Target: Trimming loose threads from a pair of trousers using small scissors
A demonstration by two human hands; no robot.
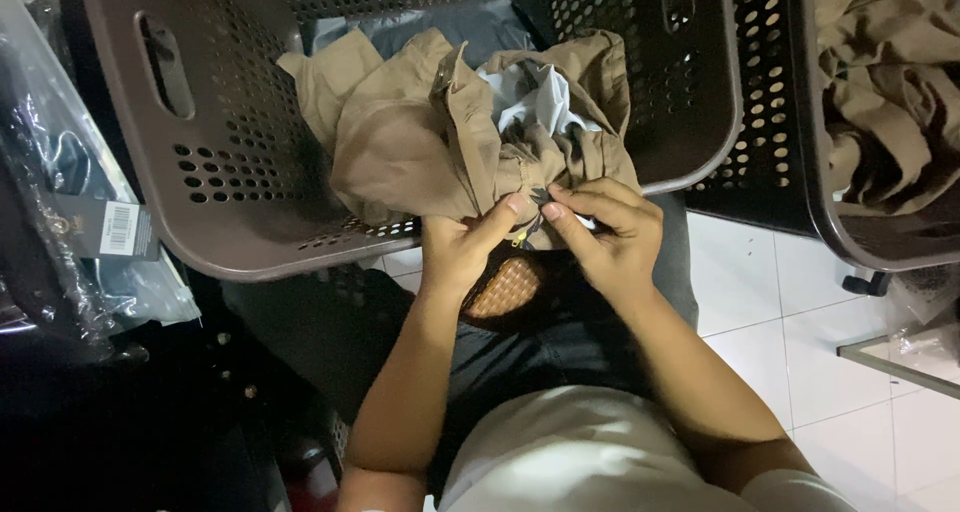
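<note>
A tan garment [430, 132] with a pale lining lies bunched over the front rim of a grey perforated laundry basket [230, 172]. My left hand [460, 247] pinches the fabric at its lower edge, beside a zipper. Just to its right, my right hand [605, 232] grips the same spot, fingertips on a small dark zipper pull [540, 197]. Both hands are held close together over my lap.
A second perforated basket [790, 102] at the right holds more tan clothing [890, 82]. Clear plastic bags [70, 202] with dark items lie at the left. White floor tiles [800, 322] show at the lower right, with a metal frame edge [900, 357].
</note>
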